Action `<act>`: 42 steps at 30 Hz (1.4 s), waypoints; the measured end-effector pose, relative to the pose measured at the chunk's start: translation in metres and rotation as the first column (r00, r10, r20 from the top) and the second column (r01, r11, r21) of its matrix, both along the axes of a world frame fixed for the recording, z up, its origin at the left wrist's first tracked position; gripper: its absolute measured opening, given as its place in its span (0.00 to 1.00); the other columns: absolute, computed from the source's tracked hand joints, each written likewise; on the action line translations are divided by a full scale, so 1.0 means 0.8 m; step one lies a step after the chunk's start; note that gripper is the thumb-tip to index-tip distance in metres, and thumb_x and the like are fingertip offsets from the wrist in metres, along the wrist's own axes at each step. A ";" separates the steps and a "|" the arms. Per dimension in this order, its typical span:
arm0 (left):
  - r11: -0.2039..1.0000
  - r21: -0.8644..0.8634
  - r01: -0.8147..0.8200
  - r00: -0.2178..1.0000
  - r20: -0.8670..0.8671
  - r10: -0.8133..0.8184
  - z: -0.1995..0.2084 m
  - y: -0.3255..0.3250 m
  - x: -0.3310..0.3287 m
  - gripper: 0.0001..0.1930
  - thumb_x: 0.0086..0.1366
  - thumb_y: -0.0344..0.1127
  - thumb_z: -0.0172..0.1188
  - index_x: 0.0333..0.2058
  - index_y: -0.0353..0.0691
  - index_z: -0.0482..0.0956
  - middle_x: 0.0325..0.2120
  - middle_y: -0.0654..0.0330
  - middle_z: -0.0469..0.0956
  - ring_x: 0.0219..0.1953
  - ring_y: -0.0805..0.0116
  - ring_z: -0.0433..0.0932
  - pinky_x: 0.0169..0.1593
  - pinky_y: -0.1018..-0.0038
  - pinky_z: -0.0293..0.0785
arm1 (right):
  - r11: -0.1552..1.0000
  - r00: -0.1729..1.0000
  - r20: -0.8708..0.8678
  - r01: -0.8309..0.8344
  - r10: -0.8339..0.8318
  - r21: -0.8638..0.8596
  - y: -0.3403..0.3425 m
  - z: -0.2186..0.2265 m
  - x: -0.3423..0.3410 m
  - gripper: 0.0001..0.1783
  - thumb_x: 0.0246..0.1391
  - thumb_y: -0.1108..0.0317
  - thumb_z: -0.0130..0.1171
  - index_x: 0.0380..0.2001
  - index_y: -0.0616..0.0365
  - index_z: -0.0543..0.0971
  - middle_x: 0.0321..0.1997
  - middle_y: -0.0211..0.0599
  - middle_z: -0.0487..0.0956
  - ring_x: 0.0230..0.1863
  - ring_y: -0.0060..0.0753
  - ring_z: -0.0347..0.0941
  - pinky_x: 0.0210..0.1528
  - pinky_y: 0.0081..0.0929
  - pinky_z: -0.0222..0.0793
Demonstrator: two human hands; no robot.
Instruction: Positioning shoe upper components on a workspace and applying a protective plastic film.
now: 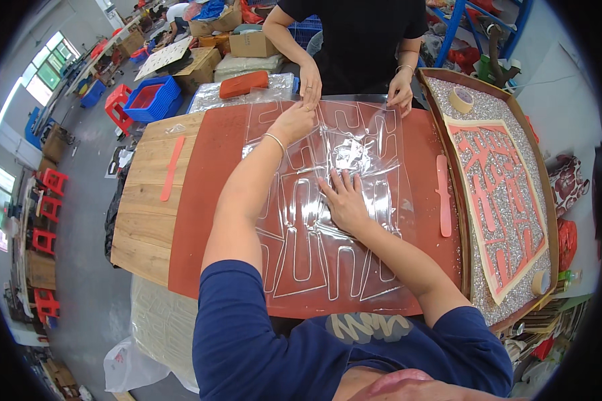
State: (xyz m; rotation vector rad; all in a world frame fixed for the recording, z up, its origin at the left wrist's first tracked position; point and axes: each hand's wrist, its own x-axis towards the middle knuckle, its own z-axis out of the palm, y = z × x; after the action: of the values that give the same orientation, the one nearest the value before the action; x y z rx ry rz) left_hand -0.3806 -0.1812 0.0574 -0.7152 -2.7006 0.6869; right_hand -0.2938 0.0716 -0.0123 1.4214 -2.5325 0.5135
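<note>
A clear plastic sheet [344, 267] with raised strip-shaped outlines lies over a reddish-brown board [207, 200] on the table. My right hand [346, 206] is open, its palm down and fingers spread on the middle of the sheet. Farther off, my left hand [293, 127] has its fingers together at the sheet's far part, closed on the plastic. Right beside it is a co-worker's hand [310, 81]; the same person's other hand [400, 90] holds the far right corner. Glare on the plastic hides some outlines.
Pink strips [174, 167] lie at the left, and another pink piece [443, 195] at the right. A glittery tray [471, 100] holds a pink-patterned panel [476, 194] and tape rolls [460, 99]. Blue crates [155, 99] and red stools [119, 107] stand on the floor at left.
</note>
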 end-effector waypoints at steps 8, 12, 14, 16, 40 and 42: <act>0.851 0.231 -0.471 0.879 0.205 0.431 -0.008 0.016 0.057 0.06 0.53 0.31 0.55 0.26 0.40 0.81 0.31 0.55 0.80 0.37 0.61 0.79 0.42 0.65 0.72 | 0.965 0.973 0.182 -0.094 0.141 -0.246 0.044 -0.003 -0.020 0.24 0.54 0.71 0.50 0.56 0.46 0.70 0.64 0.50 0.60 0.67 0.58 0.50 0.67 0.52 0.41; 0.951 0.101 -0.291 0.942 0.201 0.267 0.012 0.062 0.134 0.05 0.53 0.31 0.57 0.26 0.42 0.82 0.30 0.56 0.79 0.36 0.62 0.79 0.45 0.64 0.70 | 0.933 0.941 0.192 -0.217 0.278 -0.286 0.117 0.009 -0.016 0.25 0.54 0.72 0.49 0.57 0.48 0.69 0.65 0.49 0.60 0.67 0.57 0.51 0.68 0.49 0.41; 0.955 0.078 -0.288 0.937 0.230 0.264 0.015 0.067 0.150 0.05 0.53 0.32 0.57 0.27 0.42 0.81 0.31 0.56 0.78 0.36 0.61 0.79 0.45 0.63 0.70 | 0.921 0.942 0.133 -0.261 0.309 -0.290 0.131 0.008 -0.005 0.26 0.53 0.71 0.50 0.57 0.47 0.69 0.64 0.49 0.61 0.65 0.58 0.54 0.67 0.50 0.43; 0.960 0.031 -0.280 0.925 0.275 0.261 0.046 0.073 0.155 0.08 0.53 0.33 0.58 0.33 0.42 0.80 0.33 0.58 0.77 0.40 0.61 0.78 0.45 0.61 0.70 | 0.932 0.950 0.074 -0.280 0.303 -0.228 0.138 0.014 0.004 0.25 0.52 0.69 0.51 0.56 0.49 0.69 0.63 0.49 0.62 0.65 0.57 0.54 0.67 0.51 0.44; 0.948 -0.148 -0.282 0.951 0.088 0.297 0.073 -0.005 0.140 0.13 0.57 0.34 0.50 0.36 0.36 0.81 0.43 0.51 0.77 0.52 0.56 0.72 0.62 0.49 0.55 | 0.898 0.929 0.014 -0.354 0.370 -0.261 0.150 0.017 0.015 0.27 0.49 0.67 0.54 0.56 0.46 0.69 0.63 0.46 0.63 0.65 0.55 0.55 0.67 0.52 0.45; 0.933 -0.106 -0.343 0.935 0.057 0.350 0.058 -0.007 0.163 0.13 0.58 0.33 0.50 0.37 0.35 0.80 0.45 0.51 0.76 0.54 0.56 0.70 0.61 0.46 0.54 | 0.891 0.923 -0.019 -0.377 0.385 -0.252 0.151 0.015 0.014 0.27 0.50 0.67 0.54 0.56 0.46 0.69 0.63 0.46 0.62 0.65 0.54 0.54 0.67 0.52 0.44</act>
State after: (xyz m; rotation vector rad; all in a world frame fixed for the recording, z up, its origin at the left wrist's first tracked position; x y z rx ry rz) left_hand -0.2502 -0.1865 0.1036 -0.2856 -2.9130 0.8897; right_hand -0.2827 0.1923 -0.0003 1.8234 -2.1100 0.8919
